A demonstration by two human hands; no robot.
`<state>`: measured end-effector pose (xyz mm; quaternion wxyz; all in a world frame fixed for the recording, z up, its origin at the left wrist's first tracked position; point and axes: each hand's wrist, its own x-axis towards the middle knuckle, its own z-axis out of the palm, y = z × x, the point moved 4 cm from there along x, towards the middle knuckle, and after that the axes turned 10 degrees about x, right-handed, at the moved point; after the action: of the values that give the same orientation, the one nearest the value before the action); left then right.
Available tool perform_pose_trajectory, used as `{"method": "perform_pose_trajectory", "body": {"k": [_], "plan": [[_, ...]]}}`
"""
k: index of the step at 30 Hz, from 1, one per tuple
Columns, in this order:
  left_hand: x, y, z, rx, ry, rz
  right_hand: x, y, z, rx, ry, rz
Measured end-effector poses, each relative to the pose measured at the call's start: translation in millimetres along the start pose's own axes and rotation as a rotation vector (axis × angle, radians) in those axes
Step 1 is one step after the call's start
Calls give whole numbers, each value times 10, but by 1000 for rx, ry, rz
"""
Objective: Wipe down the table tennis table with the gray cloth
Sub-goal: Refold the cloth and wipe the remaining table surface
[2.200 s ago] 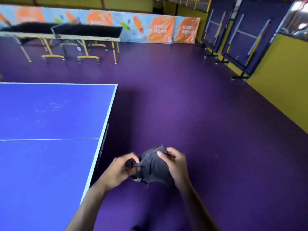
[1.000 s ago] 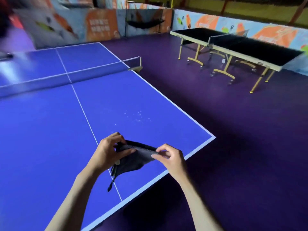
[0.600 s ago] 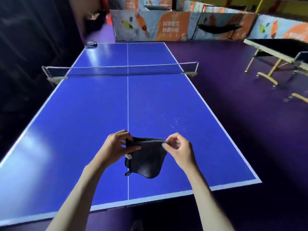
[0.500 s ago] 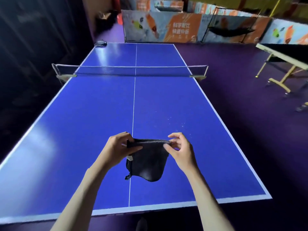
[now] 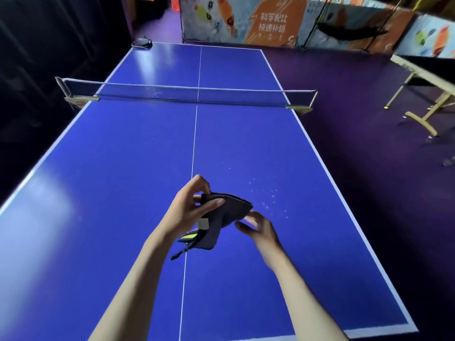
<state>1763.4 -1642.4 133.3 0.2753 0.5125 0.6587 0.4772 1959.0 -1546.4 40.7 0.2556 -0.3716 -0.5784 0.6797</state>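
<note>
The blue table tennis table (image 5: 123, 183) stretches ahead of me, with a white centre line and a net (image 5: 187, 93) across the middle. I hold the dark gray cloth (image 5: 226, 210) above the near half, close to the centre line. My left hand (image 5: 189, 210) pinches its left end between thumb and fingers, and a white tag and a loose strap hang below. My right hand (image 5: 258, 228) sits just under the cloth's right end with fingers loosely spread, not gripping it. Small white specks (image 5: 268, 195) dot the table surface to the right of the cloth.
A dark paddle-like object (image 5: 141, 43) lies at the table's far left corner. Printed barrier panels (image 5: 246, 20) stand beyond the far end. Another table with yellow legs (image 5: 423, 94) stands at the right on the purple floor (image 5: 369, 168). Left of the table is dark.
The view turned from the floor and table corner to face down the table. My right hand has let go of the cloth's right end and dropped just below it; my left keeps its pinch.
</note>
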Motion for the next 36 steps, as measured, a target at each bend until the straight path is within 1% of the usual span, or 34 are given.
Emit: {"method": "perform_pose_trajectory", "body": {"k": [3, 7, 9, 11, 13, 16, 19, 20, 22, 25, 27, 32, 36], "plan": [[141, 5, 15, -73, 16, -46, 157, -3, -54, 37, -106, 16], [234, -65, 114, -136, 112, -144, 381, 73, -246, 138, -82, 102], [234, -158, 216, -173, 171, -235, 456, 44, -385, 149, -36, 82], [197, -308, 359, -246, 202, -355, 514, 13, -564, 95, 27, 25], [158, -465, 548, -411, 212, -499, 573, -1, -736, 53, 36, -12], [75, -618, 877, -694, 254, -665, 624, -28, -938, 134, -36, -3], [-74, -764, 1142, -770, 347, -799, 638, -29, -1078, 188, -173, 36], [-123, -818, 1222, -773, 395, -804, 634, -17, -1108, 175, -226, 52], [-200, -835, 1389, -767, 523, -748, 634, -16, -1131, 160, -300, 53], [-265, -780, 1616, -775, 666, -677, 664, -44, -1096, 139, -309, 6], [-300, -758, 1720, -805, 659, -655, 685, -63, -1032, 165, -312, 1], [-379, -804, 1737, -770, 599, -705, 699, -71, -940, 292, -286, 65], [-376, -832, 1578, -694, 491, -644, 688, -6, -859, 360, -262, 115]]}}
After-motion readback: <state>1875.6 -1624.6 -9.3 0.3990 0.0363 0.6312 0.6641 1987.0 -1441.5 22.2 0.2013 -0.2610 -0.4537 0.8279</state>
